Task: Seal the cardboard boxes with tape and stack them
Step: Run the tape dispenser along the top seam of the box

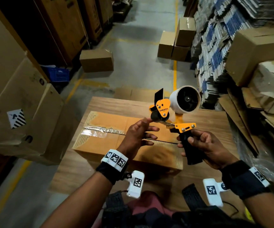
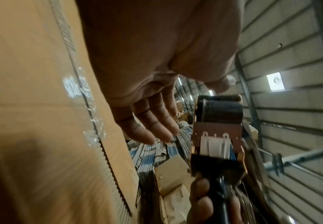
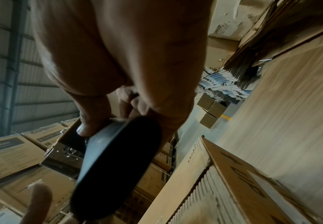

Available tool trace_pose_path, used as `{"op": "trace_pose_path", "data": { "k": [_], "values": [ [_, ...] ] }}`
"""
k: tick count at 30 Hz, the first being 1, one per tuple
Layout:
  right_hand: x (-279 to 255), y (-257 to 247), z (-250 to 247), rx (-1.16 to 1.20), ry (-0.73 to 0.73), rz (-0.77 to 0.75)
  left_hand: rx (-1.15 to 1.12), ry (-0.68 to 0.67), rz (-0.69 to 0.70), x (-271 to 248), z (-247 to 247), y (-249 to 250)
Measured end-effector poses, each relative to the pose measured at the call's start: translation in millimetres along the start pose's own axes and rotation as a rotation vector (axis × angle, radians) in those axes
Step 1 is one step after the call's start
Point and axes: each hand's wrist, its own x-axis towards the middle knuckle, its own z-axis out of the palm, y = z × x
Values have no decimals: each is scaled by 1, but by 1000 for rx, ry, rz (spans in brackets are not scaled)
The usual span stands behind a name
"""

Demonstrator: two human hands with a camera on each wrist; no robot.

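The right hand (image 1: 203, 145) is wrapped round the black grip of the orange tape dispenser (image 1: 170, 116), held up in the air above the cardboard box (image 1: 103, 142), which sits at the centre of the head view on the wood-grain tabletop (image 1: 110, 102). The left hand (image 1: 137, 135) is spread with straight fingers, its fingertip touching the dispenser's black roller, seemingly feeling for the loose tape end; it holds nothing.

The tape roll (image 1: 184, 101) looks almost down to its white core, so the likeliest trouble is that it runs out, or that the end has stuck back onto the roll and will not pull free. The toothed blade (image 2: 219, 95) sits right above the roller in the left wrist view, close to the thumb; a slip there could nick a finger. On the box the centre seam carries crumpled clear tape (image 1: 98, 130) only on its left stretch, while the part toward the right of the frame shows an open dark gap. A new strip laid over those wrinkles may not bond, and the flaps could lift when the box is stacked.

The box's near edge is close to the tabletop's front edge, so a hard drag of the dispenser toward the person might shove it off. Room is tight at the right of the frame, where flattened cartons (image 1: 241, 112) lean near the tabletop; the left side and the aisle floor (image 1: 141, 68) beyond are more open, with taped boxes (image 1: 96, 60) standing well apart.
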Motion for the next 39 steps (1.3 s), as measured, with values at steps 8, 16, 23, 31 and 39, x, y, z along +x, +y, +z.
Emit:
{"op": "trace_pose_path", "data": {
  "k": [8, 16, 23, 31, 39],
  "values": [
    [3, -3, 15, -7, 7, -34, 50, 80, 142, 8, 5, 16],
    [5, -4, 19, 33, 36, -71, 142, 17, 341, 6, 10, 29],
    [3, -6, 16, 37, 36, -75, 181, -29, 363, 2, 7, 23],
    [5, -8, 14, 51, 25, -68, 351, 60, 537, 1, 17, 22],
    [4, -9, 15, 17, 24, -65, 523, 214, 721, 9, 12, 25]
  ]
}}
